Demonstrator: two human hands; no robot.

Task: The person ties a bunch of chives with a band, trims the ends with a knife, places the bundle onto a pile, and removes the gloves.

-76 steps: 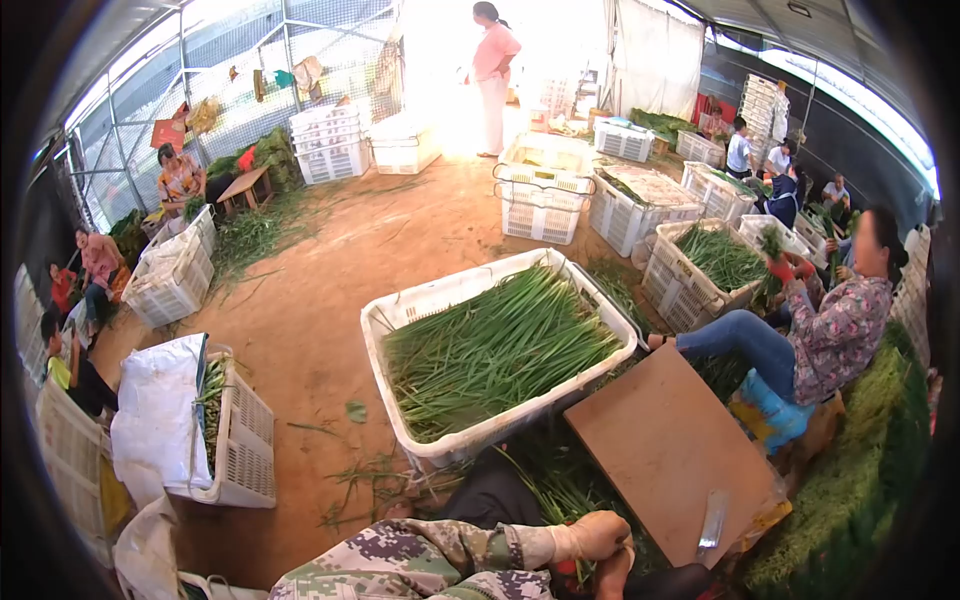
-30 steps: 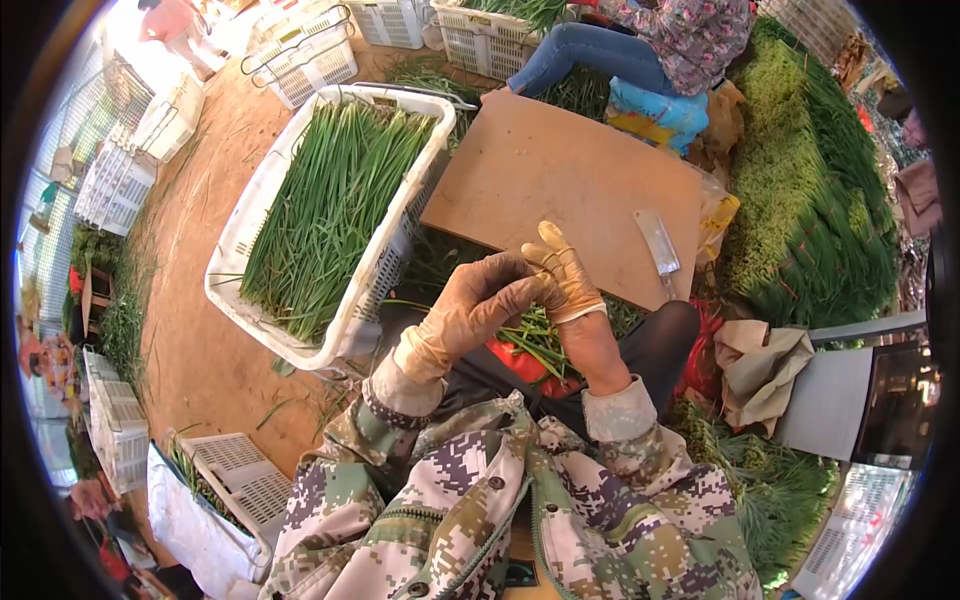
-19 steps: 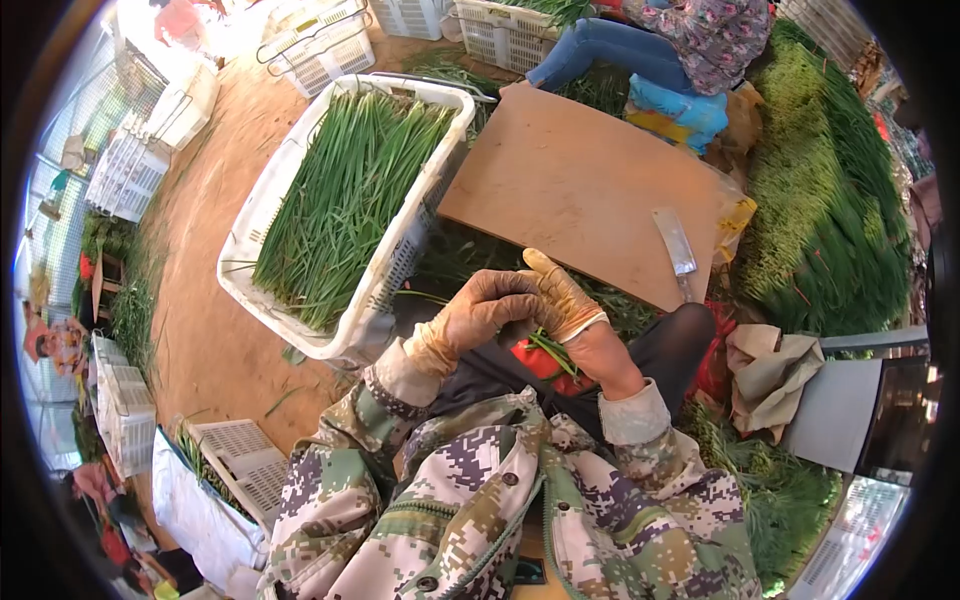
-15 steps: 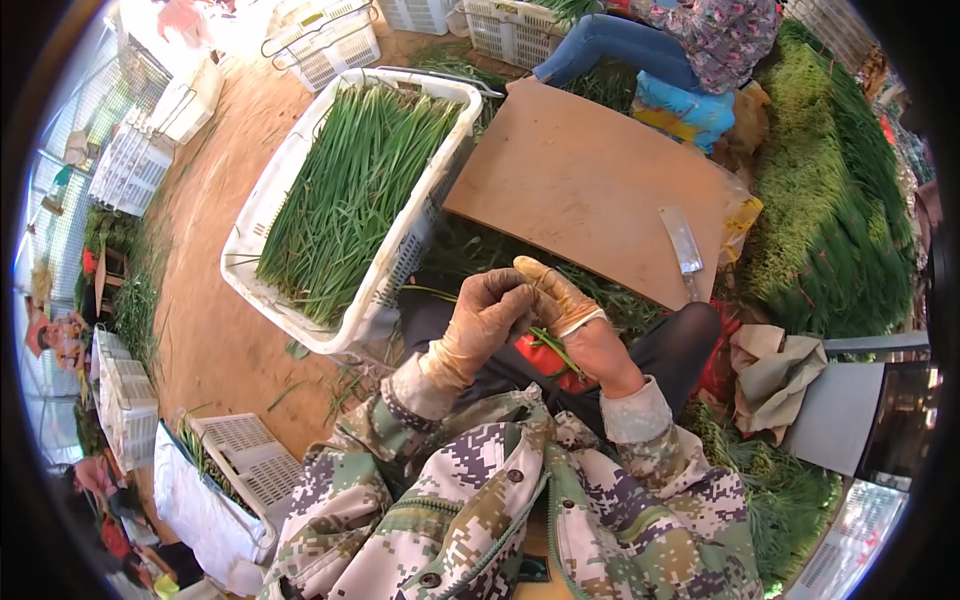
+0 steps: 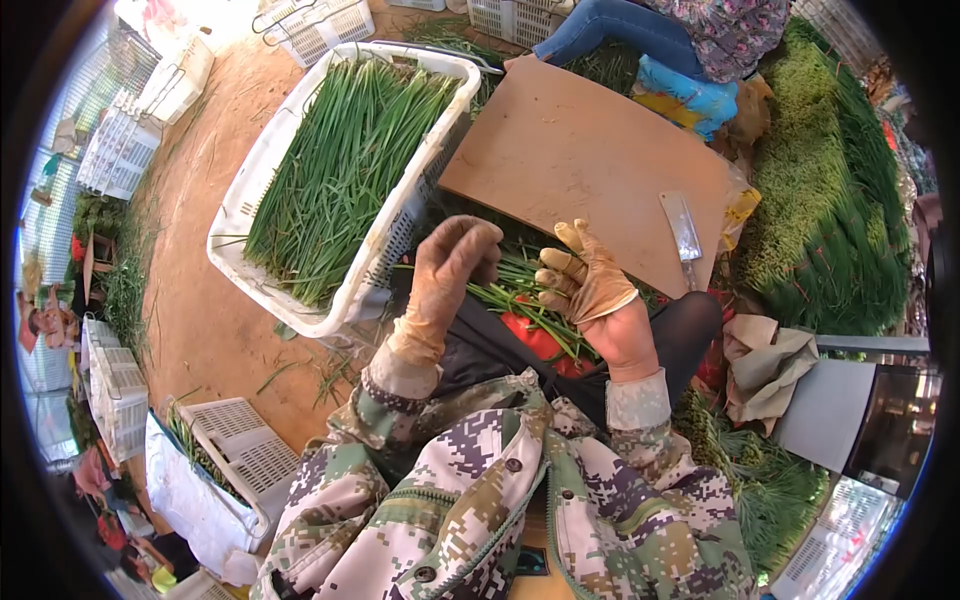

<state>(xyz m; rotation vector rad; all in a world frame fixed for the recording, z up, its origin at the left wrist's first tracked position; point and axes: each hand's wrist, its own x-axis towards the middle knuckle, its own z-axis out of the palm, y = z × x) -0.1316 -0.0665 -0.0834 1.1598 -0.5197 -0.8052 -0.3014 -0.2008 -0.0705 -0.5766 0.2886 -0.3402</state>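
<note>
My left hand (image 5: 452, 262), in a stained thin glove, is raised over my lap with its fingers curled into a pinch. Anything between those fingertips is hidden. Across from it, my right hand (image 5: 592, 282), in a yellowish glove rolled at the cuff, has its fingers bent but apart, holding nothing that I can see. Beneath and between the hands, a loose bunch of green stalks (image 5: 530, 300) lies across a red cloth or bag (image 5: 535, 335) on my lap. Left of my hands stands a white crate (image 5: 225, 255) packed with long green stalks (image 5: 345, 180).
A brown board (image 5: 580, 150) lies ahead, with a cleaver (image 5: 682, 235) near its right corner. At the right is a large heap of greens (image 5: 830, 200). Another person's jeans-clad leg (image 5: 625, 35) is behind the board. A crate (image 5: 245, 445) stands lower left.
My hands have separated: the left moved left and up, and the right opened its fingers. More of the stalks on my lap now show. The whole view shifted slightly.
</note>
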